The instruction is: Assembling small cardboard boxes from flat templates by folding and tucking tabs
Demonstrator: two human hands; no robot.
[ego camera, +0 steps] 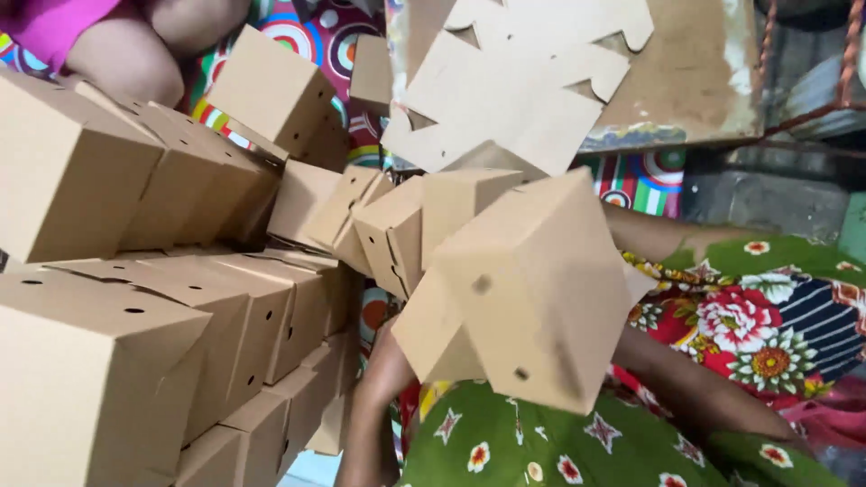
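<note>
A brown cardboard box [532, 289] with small round holes is held up in front of me, tilted and blurred by motion. My left hand [390, 353] reaches up under the box's lower left flap, and its fingers are hidden behind the cardboard. From the right, my right hand [631, 350] goes in behind the box's lower right side, so only the wrist and forearm show. Both hands carry the box above my lap, which is covered in green floral cloth [541, 451].
Folded boxes of the same kind are piled at the left [135, 316] and in the middle [388, 225]. Flat cut cardboard blanks [514, 81] lie on a worn board at the top. Another person's limb [126, 54] shows at the top left, on a patterned mat [307, 36].
</note>
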